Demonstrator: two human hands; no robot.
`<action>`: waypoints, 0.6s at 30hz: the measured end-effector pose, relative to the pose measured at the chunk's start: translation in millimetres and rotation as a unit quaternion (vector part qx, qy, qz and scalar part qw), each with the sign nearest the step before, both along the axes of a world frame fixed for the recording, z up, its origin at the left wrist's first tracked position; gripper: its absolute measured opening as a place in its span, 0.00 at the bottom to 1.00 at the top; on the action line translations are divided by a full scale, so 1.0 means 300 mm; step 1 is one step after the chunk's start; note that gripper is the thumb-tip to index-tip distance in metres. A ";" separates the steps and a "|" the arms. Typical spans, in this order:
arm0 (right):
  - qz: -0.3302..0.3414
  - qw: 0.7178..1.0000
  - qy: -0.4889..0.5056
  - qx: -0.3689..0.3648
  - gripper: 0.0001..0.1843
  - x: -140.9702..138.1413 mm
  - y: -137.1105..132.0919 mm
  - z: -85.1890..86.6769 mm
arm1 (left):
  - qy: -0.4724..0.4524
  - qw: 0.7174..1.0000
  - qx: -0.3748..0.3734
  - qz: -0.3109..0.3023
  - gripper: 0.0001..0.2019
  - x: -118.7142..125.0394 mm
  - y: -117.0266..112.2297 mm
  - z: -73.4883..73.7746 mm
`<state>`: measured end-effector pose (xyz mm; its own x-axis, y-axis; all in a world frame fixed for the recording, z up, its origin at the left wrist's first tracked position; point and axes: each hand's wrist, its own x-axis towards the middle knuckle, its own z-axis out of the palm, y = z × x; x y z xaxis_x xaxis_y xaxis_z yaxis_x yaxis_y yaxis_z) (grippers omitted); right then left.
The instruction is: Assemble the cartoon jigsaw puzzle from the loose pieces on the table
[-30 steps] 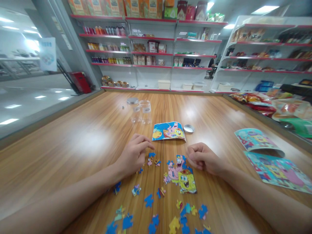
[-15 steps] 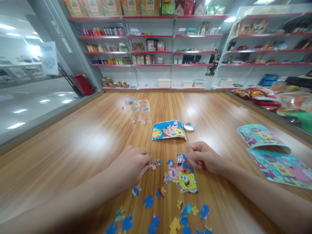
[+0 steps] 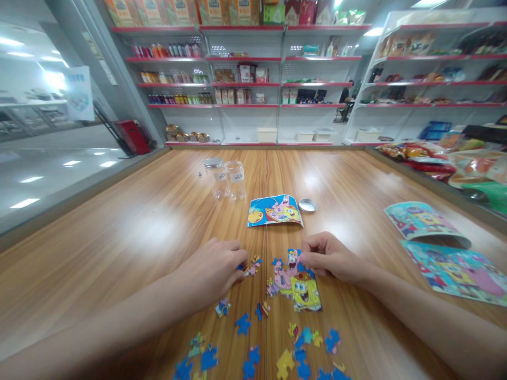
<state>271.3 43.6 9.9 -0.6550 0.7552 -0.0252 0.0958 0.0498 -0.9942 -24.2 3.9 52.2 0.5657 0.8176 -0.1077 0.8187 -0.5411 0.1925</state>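
"Yellow and pink fill the partly joined puzzle [image 3: 297, 285] on a wooden table [image 3: 138, 211]. Where are the hands?"

"The right hand [image 3: 335, 258] is at the puzzle's upper right edge, fingers bent together; whether they pinch a piece, I cannot tell."

"And the left?"

"The left hand [image 3: 217, 266] curls beside a cluster of small pieces [image 3: 253, 266] left of the puzzle, fingers together at a bit of blue, their grip too hidden to tell."

"Around them?"

"Loose pieces [image 3: 243, 323] dot the foreground. Beyond the puzzle lies a curved picture card [image 3: 275, 211], a silver lid [image 3: 308, 205] just beside it; two clear jars [image 3: 236, 182] stand farther back."
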 end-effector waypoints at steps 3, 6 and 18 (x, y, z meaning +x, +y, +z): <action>0.004 1.000 -0.002 0.003 0.23 0.001 -0.001 -0.002 | -0.012 1.000 0.002 -0.003 0.07 0.002 -0.006 -0.004; 0.006 1.000 -0.004 0.007 0.22 0.003 0.000 -0.001 | -0.029 1.000 -0.011 0.001 0.07 0.009 -0.012 -0.013; 0.007 1.000 -0.010 0.012 0.23 -0.002 -0.003 0.001 | -0.103 0.990 -0.100 0.005 0.02 0.040 -0.026 -0.044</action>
